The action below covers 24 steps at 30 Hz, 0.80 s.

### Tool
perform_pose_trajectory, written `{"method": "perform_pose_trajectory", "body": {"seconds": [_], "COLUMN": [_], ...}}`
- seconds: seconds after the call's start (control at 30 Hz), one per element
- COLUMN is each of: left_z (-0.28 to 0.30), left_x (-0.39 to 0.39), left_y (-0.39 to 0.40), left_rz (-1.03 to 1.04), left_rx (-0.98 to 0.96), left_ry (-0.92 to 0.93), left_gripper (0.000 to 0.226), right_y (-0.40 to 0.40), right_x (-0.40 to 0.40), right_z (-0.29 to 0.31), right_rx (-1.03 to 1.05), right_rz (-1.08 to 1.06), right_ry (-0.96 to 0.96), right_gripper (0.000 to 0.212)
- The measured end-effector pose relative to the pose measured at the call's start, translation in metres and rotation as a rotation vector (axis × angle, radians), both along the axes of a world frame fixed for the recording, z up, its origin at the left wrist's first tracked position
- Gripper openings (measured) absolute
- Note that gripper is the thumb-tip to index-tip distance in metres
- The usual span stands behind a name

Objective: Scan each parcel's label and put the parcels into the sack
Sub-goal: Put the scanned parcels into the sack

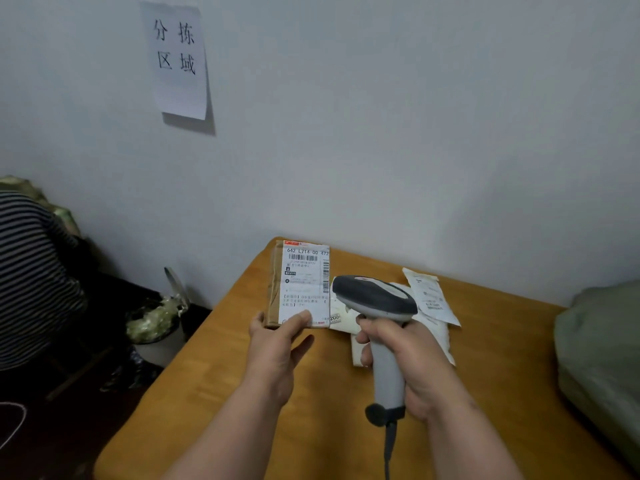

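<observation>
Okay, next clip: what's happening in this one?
A person is scanning parcels at a wooden table. The left hand holds up a brown parcel, label facing the camera, while the right hand grips a handheld scanner beside it. White mailers lie behind; a grey-green sack sits at the right.

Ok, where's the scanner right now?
In the head view, right of centre: the right hand grips the scanner above the table, its head beside the box.
</observation>
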<state>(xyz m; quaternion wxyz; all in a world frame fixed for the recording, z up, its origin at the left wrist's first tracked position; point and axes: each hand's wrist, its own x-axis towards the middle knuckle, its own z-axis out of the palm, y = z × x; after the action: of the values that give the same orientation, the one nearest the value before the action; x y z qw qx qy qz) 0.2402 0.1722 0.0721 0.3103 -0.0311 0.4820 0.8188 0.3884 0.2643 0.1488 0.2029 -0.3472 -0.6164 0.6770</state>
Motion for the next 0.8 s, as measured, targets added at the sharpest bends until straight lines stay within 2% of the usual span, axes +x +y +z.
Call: {"method": "perform_pose_trajectory", "body": {"seconds": [0.17, 0.43, 0.53, 0.8], "left_z": [-0.001, -0.003, -0.003, 0.000], "left_x": [0.006, 0.013, 0.016, 0.020], "left_y": [-0.017, -0.026, -0.025, -0.019], "left_rz": [-0.007, -0.002, -0.014, -0.025], "left_rx": [-0.003, -0.003, -0.002, 0.008], "left_ry": [0.039, 0.042, 0.044, 0.045], "left_gripper": [0.067, 0.073, 0.076, 0.081], "right_y": [-0.019, -0.031, -0.030, -0.028], "right_x": [0.003, 0.009, 0.013, 0.020], "right_z": [0.010, 0.016, 0.015, 0.018], "right_rx": [0.021, 0.045, 0.060, 0.072], "right_rz": [0.004, 0.011, -0.002, -0.020], "right_ry": [0.071, 0.083, 0.085, 0.101], "right_gripper": [0.012, 0.016, 0.008, 0.007]}}
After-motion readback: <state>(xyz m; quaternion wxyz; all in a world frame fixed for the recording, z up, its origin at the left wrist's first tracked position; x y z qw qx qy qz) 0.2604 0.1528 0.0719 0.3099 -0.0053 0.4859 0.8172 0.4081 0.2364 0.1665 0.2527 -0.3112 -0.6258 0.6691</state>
